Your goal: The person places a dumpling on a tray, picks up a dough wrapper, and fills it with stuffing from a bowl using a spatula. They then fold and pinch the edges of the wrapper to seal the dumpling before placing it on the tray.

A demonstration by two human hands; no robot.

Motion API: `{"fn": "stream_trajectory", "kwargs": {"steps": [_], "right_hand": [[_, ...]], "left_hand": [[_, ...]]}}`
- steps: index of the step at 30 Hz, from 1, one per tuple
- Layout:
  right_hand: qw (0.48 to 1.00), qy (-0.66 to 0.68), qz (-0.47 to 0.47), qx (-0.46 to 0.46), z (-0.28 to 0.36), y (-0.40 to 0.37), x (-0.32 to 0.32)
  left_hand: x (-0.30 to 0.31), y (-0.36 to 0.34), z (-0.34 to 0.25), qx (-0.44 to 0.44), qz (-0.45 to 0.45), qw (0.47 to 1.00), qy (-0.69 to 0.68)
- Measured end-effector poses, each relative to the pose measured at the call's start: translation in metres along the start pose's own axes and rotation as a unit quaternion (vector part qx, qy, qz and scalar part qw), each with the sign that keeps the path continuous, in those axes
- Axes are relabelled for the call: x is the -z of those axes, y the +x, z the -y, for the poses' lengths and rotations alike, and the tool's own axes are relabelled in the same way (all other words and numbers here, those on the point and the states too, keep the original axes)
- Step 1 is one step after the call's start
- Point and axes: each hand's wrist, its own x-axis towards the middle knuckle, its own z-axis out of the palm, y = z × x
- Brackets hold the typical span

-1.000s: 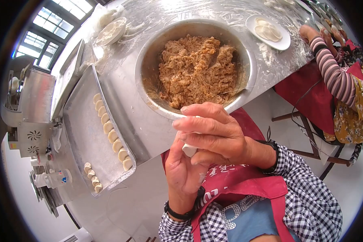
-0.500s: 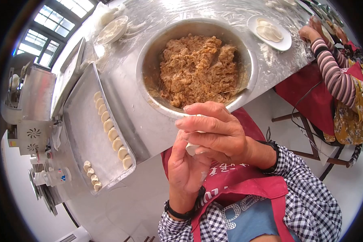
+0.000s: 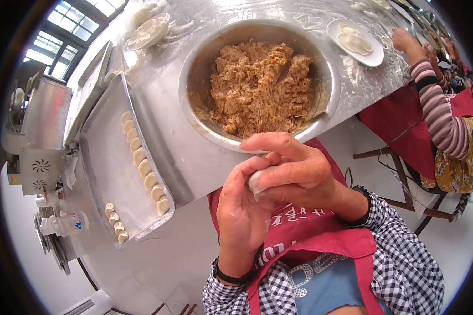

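White dough (image 3: 255, 184) is showing, in the head view, between my left hand (image 3: 242, 215) and right hand (image 3: 305, 173), in front of the red apron (image 3: 312, 249) and off the table's (image 3: 194, 181) near edge. I am holding it in a close grip with both: the right fingers are bending over it, the topmost standing apart, and the left fingers are curling behind, largely hidden. How tightly they are pressing I cannot tell, nor whether its seam is closing. Uneven pressure could be thinning one side until it splits, I judge, and anything greasy or wet on the skin could be keeping the edges from sticking. With nothing under the hands but the apron, a loosening grip could be dropping it.

Just beyond the hands, the bowl (image 3: 184, 86) of filling (image 3: 263, 89) is standing at the table's near edge; a careless knuckle could be nudging its rim. Along the tray's (image 3: 110, 173) right edge a row of dumplings (image 3: 144, 168) is lying close, some touching, so damp skins could be sticking together. Smaller folded pieces (image 3: 119, 227) are crowding near its near left corner, running the same risk.
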Motion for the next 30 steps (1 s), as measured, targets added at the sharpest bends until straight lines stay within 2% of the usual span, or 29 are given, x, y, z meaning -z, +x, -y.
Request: {"fn": "stream_trajectory", "kwargs": {"steps": [2,5,6,8,9,11,18,20,22,27,30], "right_hand": [[0.996,-0.037,0.05,0.068,-0.007,-0.001,0.007],[0.994,-0.044,0.084,0.063,-0.007,-0.001,0.013],[0.994,-0.043,0.085,0.062,-0.002,0.0,0.012],[0.996,-0.011,0.078,-0.031,0.009,0.003,0.01],[0.996,-0.011,0.078,-0.032,0.007,0.002,0.012],[0.986,-0.078,0.128,0.069,-0.001,0.003,0.018],[0.985,-0.106,0.114,0.068,0.005,0.004,0.015],[0.975,-0.121,0.153,0.102,0.002,0.004,0.018],[0.979,-0.116,0.138,0.096,0.002,0.004,0.019],[0.987,-0.115,0.096,0.063,0.003,0.003,0.016],[0.981,-0.111,0.137,0.077,0.0,0.003,0.02]], "left_hand": [[0.003,-0.001,0.001,-0.003,0.009,0.999,0.03],[0.004,-0.002,0.001,0.007,0.008,1.0,0.009],[-0.003,-0.003,0.0,0.018,-0.021,0.999,0.029],[-0.006,-0.003,-0.001,0.029,-0.05,0.997,0.048],[-0.005,-0.003,-0.002,0.039,-0.025,0.997,0.067],[-0.004,-0.003,-0.002,0.049,0.001,0.995,0.086],[-0.008,-0.003,0.0,0.047,-0.034,0.987,0.151],[-0.009,-0.002,0.002,0.047,-0.027,0.985,0.167],[-0.013,-0.001,0.003,0.031,-0.051,0.984,0.165],[-0.009,-0.002,0.002,0.066,-0.018,0.987,0.144],[-0.011,-0.001,0.004,0.062,-0.019,0.987,0.144]]}}
